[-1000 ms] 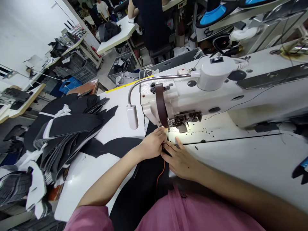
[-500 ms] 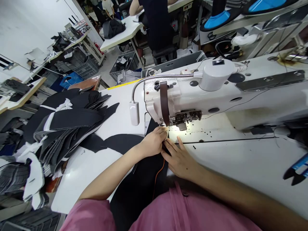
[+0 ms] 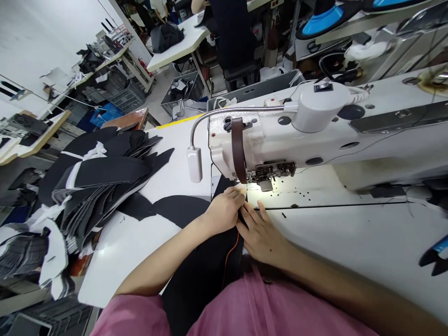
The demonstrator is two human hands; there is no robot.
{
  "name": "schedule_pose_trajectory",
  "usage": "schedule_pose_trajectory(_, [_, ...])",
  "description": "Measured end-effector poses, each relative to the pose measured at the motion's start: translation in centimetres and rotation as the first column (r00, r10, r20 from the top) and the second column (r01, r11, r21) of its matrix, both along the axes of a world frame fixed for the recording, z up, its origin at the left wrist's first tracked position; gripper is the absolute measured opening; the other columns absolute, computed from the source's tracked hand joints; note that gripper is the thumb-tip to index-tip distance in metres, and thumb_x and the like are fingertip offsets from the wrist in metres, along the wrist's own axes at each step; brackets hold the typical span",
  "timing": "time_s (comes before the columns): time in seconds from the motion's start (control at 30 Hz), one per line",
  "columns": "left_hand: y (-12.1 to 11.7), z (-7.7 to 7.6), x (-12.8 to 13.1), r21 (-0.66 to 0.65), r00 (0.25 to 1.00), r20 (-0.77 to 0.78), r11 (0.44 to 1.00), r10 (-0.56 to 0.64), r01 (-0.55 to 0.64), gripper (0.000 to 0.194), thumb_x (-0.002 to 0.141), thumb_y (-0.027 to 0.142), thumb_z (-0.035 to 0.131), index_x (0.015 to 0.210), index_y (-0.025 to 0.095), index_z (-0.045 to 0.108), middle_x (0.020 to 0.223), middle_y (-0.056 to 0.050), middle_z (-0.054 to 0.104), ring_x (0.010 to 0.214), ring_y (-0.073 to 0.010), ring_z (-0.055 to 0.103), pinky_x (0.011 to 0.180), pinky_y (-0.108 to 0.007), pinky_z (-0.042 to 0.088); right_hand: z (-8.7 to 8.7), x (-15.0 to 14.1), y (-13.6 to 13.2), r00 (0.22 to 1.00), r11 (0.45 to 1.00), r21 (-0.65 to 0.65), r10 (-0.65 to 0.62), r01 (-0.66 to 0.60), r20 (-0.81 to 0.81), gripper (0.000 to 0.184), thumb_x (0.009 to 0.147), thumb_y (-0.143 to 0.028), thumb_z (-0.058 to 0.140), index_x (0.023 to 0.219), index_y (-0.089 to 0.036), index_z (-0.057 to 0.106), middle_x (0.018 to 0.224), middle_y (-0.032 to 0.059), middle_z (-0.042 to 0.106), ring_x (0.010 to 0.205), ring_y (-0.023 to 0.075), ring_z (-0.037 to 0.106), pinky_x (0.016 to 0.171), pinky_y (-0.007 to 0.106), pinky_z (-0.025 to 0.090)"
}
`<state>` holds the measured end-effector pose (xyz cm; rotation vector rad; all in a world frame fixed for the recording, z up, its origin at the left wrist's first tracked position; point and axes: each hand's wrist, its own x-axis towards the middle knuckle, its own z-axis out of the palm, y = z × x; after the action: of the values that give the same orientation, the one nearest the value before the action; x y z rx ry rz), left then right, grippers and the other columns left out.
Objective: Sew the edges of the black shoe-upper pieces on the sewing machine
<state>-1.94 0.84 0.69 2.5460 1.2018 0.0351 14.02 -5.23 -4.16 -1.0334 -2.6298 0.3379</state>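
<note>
A white industrial sewing machine [image 3: 280, 140] stands over the white table [image 3: 133, 247], and a brown strap [image 3: 238, 149] hangs on its head. My left hand [image 3: 224, 211] pinches a black fabric piece [image 3: 206, 261] just in front of the presser foot [image 3: 266, 185], with a small pale patch [image 3: 240, 187] at the fingertips. My right hand [image 3: 261, 235] lies on the same fabric's edge, fingers spread. An orange edge line [image 3: 233, 252] runs along the fabric. The needle is hidden by the machine's parts.
Several black cut pieces in a stack [image 3: 98, 177] lie on the table's left. A gooseneck lamp [image 3: 194, 164] lights the needle plate [image 3: 297, 193]. Blue-handled snips [image 3: 436, 254] lie at the right edge. A seated co-worker [image 3: 233, 32] and crates [image 3: 182, 91] are beyond.
The whole view has drifted slightly as my head moves. Both hands stay at the presser foot on the black fabric, with little visible shift.
</note>
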Motion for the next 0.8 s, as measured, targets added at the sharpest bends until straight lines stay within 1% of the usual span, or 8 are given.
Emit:
schedule_pose_trajectory(0.13, [0.2,0.6,0.2,0.002,0.997,-0.064,0.999,0.041,-0.041,0.021,0.071,0.005,0.043,0.085,0.016,0.054,0.094,-0.011,0.058,0.098,-0.0242,0.053,0.083,-0.037,0.05,0.0,0.4,0.8,1.0,1.0,0.009,-0.016,0.016,0.009,0.051,0.084,-0.023,0.049,0.131,-0.006,0.046,0.139,0.0229,0.04,0.135,0.0339,0.026,0.111,0.058,0.018])
schedule_pose_trajectory(0.27, [0.8,1.2,0.9,-0.031,0.982,-0.175,0.996,0.073,-0.08,0.018,0.076,0.011,0.044,0.089,0.015,0.056,0.093,-0.01,0.059,0.086,-0.0222,0.057,0.074,-0.033,0.051,-0.5,0.9,1.8,1.0,0.997,0.075,-0.012,0.011,0.014,0.049,0.083,-0.015,0.046,0.131,-0.005,0.046,0.139,0.0226,0.039,0.135,0.031,0.027,0.112,0.051,0.022])
schedule_pose_trajectory(0.37, [1.2,1.3,1.4,-0.058,0.965,-0.254,0.994,0.071,-0.089,0.017,0.082,0.016,0.042,0.09,0.014,0.056,0.091,-0.01,0.06,0.078,-0.0214,0.059,0.068,-0.033,0.051,-0.8,0.9,1.7,1.0,0.99,0.139,0.008,-0.01,0.019,0.048,0.083,-0.014,0.047,0.13,-0.005,0.046,0.138,0.0231,0.041,0.134,0.0316,0.03,0.111,0.048,0.027])
schedule_pose_trajectory(0.43, [1.5,1.3,1.7,-0.056,0.953,-0.291,0.994,0.077,-0.097,0.018,0.084,0.017,0.04,0.092,0.013,0.056,0.092,-0.011,0.061,0.077,-0.0221,0.061,0.067,-0.033,0.05,-0.8,0.6,1.2,1.0,0.982,0.189,0.022,-0.026,0.021,0.047,0.083,-0.014,0.047,0.13,-0.005,0.047,0.132,0.0228,0.046,0.13,0.0323,0.035,0.109,0.047,0.03])
schedule_pose_trajectory(0.5, [1.6,1.2,1.9,-0.044,0.945,-0.317,0.993,0.086,-0.105,0.019,0.084,0.017,0.04,0.094,0.012,0.056,0.092,-0.012,0.062,0.079,-0.0234,0.062,0.067,-0.034,0.05,-0.8,0.4,0.6,0.999,0.97,0.24,0.024,-0.028,0.022,0.042,0.084,-0.012,0.045,0.125,-0.004,0.051,0.123,0.0209,0.053,0.123,0.0308,0.044,0.108,0.046,0.032])
schedule_pose_trajectory(0.6, [1.6,1.2,2.0,-0.032,0.934,-0.346,0.994,0.087,-0.105,0.021,0.084,0.015,0.041,0.098,0.011,0.056,0.093,-0.012,0.063,0.081,-0.0256,0.063,0.068,-0.036,0.05,-0.6,0.3,-0.1,0.998,0.951,0.302,0.065,-0.062,0.0,0.032,0.084,-0.009,0.041,0.11,-0.006,0.061,0.104,0.0152,0.061,0.109,0.0269,0.053,0.107,0.045,0.033])
schedule_pose_trajectory(0.7, [1.5,1.5,2.0,-0.034,0.929,-0.363,0.996,0.069,-0.087,0.021,0.085,0.016,0.041,0.099,0.011,0.056,0.093,-0.013,0.064,0.083,-0.0267,0.064,0.068,-0.036,0.05,-0.5,0.4,0.0,0.994,0.939,0.329,0.11,-0.103,-0.002,0.026,0.085,-0.01,0.041,0.097,-0.008,0.064,0.095,0.0129,0.062,0.104,0.0258,0.055,0.105,0.044,0.035])
schedule_pose_trajectory(0.8, [1.5,1.9,2.3,-0.047,0.923,-0.381,0.996,0.05,-0.073,0.02,0.086,0.017,0.04,0.095,0.012,0.057,0.089,-0.012,0.065,0.081,-0.0266,0.064,0.067,-0.036,0.05,-0.2,0.3,0.6,0.996,0.945,0.315,0.075,-0.085,0.043,0.023,0.084,-0.008,0.042,0.093,-0.009,0.063,0.091,0.0126,0.062,0.1,0.0251,0.056,0.103,0.045,0.037])
